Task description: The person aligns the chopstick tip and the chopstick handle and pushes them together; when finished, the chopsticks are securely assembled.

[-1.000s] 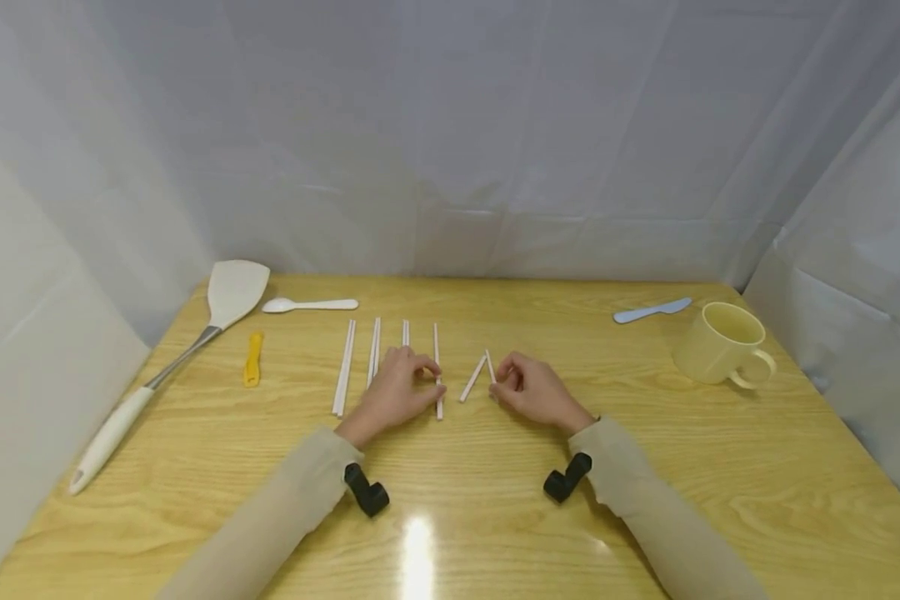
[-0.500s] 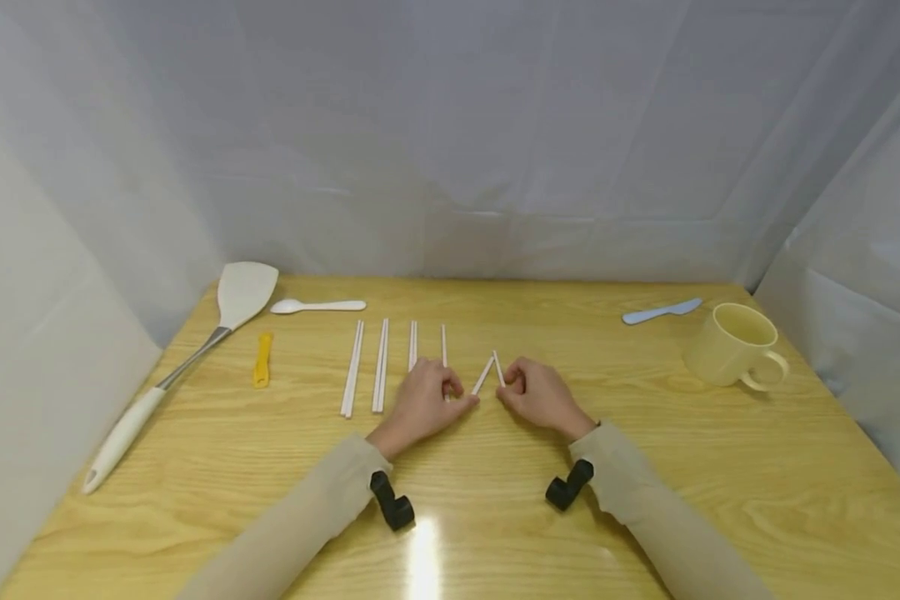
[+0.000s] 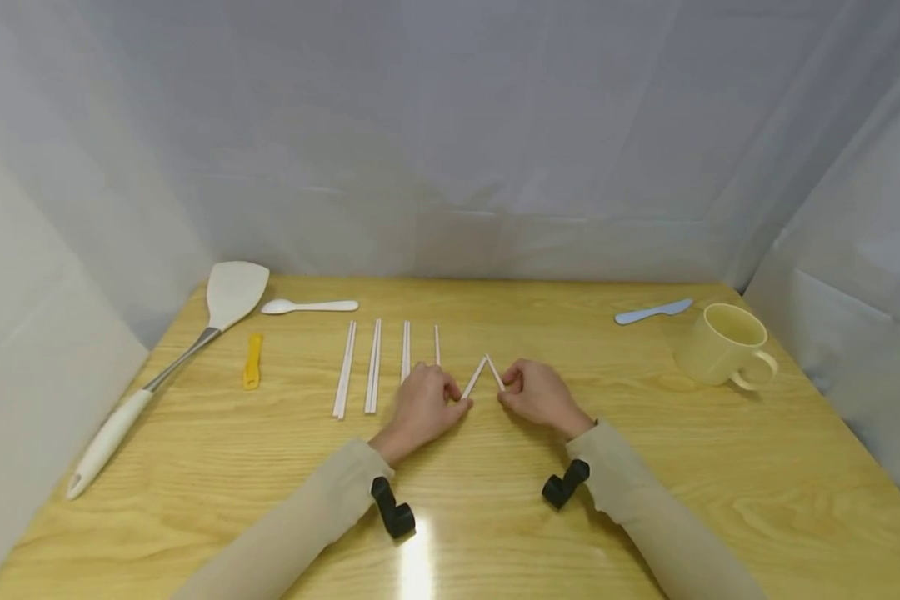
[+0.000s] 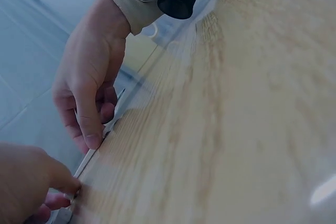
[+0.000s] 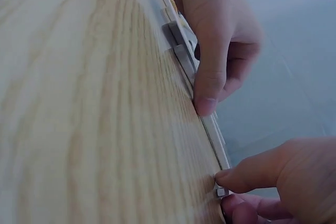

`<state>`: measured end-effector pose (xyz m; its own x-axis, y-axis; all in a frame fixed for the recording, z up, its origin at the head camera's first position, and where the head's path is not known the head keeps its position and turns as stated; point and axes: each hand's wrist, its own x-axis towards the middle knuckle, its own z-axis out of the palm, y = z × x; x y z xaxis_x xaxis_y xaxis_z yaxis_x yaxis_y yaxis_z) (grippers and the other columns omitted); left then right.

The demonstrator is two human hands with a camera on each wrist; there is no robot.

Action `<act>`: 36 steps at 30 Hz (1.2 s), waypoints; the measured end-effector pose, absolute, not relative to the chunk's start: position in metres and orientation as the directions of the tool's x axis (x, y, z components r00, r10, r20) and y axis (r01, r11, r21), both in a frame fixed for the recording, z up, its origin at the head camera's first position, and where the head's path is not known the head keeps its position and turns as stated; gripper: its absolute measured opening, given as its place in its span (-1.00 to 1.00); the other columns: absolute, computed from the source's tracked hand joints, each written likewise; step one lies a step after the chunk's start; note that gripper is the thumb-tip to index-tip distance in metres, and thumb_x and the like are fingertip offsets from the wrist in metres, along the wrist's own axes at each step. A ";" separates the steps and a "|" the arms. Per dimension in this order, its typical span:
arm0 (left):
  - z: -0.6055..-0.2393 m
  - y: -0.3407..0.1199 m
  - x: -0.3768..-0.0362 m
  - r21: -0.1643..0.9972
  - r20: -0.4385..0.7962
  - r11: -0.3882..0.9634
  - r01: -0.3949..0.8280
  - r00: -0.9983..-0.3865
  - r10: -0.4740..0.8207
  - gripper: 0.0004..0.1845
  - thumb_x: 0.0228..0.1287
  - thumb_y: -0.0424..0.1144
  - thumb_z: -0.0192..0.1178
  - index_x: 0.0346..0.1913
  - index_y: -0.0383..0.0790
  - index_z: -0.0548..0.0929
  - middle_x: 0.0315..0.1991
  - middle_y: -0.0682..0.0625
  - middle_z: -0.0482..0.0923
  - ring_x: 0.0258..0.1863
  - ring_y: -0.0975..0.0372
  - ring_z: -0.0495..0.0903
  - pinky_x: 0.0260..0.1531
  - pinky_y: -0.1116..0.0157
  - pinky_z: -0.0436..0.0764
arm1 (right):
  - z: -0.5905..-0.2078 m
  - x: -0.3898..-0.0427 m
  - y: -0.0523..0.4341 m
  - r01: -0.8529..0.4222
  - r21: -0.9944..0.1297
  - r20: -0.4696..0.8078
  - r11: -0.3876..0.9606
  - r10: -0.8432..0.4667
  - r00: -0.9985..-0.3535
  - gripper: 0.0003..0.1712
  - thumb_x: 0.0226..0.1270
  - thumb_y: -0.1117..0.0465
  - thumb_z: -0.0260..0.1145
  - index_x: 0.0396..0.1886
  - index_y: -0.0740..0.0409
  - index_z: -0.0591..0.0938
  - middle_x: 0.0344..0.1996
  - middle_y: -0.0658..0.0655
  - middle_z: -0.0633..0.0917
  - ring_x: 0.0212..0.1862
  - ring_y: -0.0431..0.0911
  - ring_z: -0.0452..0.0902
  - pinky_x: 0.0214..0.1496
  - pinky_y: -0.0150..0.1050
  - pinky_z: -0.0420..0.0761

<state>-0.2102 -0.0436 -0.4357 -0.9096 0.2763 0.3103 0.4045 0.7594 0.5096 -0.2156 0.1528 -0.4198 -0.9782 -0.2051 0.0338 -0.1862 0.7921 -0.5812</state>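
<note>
Two short white sticks lie on the wooden table in the head view, their far ends meeting in an upside-down V. My left hand point(image 3: 426, 406) pinches the near end of the left short stick point(image 3: 475, 376) between thumb and fingertips. The near end of the right short stick point(image 3: 495, 373) is pinched by my right hand point(image 3: 542, 396). Left of them, white chopsticks lie lengthwise in pairs: one pair point(image 3: 345, 371), a second pair point(image 3: 373, 367) and a third pair point(image 3: 406, 348). A single chopstick point(image 3: 437, 343) also lies there. My left hand hides the near parts of the third pair and the single one.
At the left lie a spatula point(image 3: 157, 375), a white spoon point(image 3: 311, 306) and a small yellow utensil piece point(image 3: 252, 361). Toward the back right are a blue knife point(image 3: 653, 312) and a yellow mug point(image 3: 720, 346). White curtains stand behind the table point(image 3: 480, 525).
My left hand has moved right, from the single chopstick to the left short stick. The right short stick's near end has swung rightward, and the two far ends now meet.
</note>
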 end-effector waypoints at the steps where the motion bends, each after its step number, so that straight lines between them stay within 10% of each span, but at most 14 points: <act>1: -0.436 -0.043 -0.210 0.505 0.325 0.764 0.402 -0.908 0.264 -0.81 -0.04 -0.13 0.44 -0.62 -0.11 0.69 -0.61 0.08 0.45 -0.49 0.22 0.36 -0.54 0.36 0.31 | -0.420 -0.216 0.154 -0.180 -0.584 0.028 0.791 -0.202 -0.979 -0.78 0.11 0.28 0.39 -0.25 0.27 0.64 -0.50 0.08 0.64 -0.46 -0.16 0.49 -0.40 -0.32 0.48; 22: -0.430 -0.038 -0.201 0.924 0.239 0.241 0.296 -0.941 0.241 -0.90 0.02 -0.49 0.17 -0.35 -0.38 0.63 -0.57 -0.06 0.55 -0.60 0.33 0.40 -0.59 0.46 0.39 | -0.404 -0.222 0.171 -0.179 -0.771 0.066 0.612 -0.203 -0.977 -0.90 0.21 0.35 0.17 -0.30 0.32 0.51 -0.48 0.12 0.54 -0.45 -0.15 0.41 -0.43 -0.36 0.42; 27: -0.425 -0.035 -0.199 0.928 0.146 0.274 0.252 -0.924 0.354 -0.70 0.18 -0.48 0.10 -0.02 -0.42 0.65 -0.46 -0.13 0.58 -0.57 0.35 0.37 -0.58 0.49 0.35 | -0.399 -0.223 0.173 -0.184 -0.808 0.103 0.560 -0.173 -0.980 -0.91 0.24 0.35 0.16 -0.29 0.31 0.50 -0.47 0.11 0.53 -0.45 -0.15 0.39 -0.45 -0.37 0.39; 36: -0.420 -0.032 -0.190 0.892 0.155 0.308 0.330 -0.864 0.479 -0.82 0.26 -0.42 0.18 -0.12 -0.39 0.67 -0.39 -0.13 0.64 -0.47 0.33 0.46 -0.44 0.44 0.46 | -0.391 -0.222 0.177 -0.176 -0.860 0.112 0.478 -0.159 -0.981 -0.89 0.37 0.31 0.12 -0.28 0.30 0.51 -0.46 0.12 0.53 -0.47 -0.11 0.42 -0.46 -0.37 0.47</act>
<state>-0.1896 -0.0317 -0.4203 -0.8641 0.4790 0.1545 0.3304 0.3082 0.8921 -0.2222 0.1770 -0.3913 -0.9809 -0.1590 0.1121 -0.1758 0.4785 -0.8603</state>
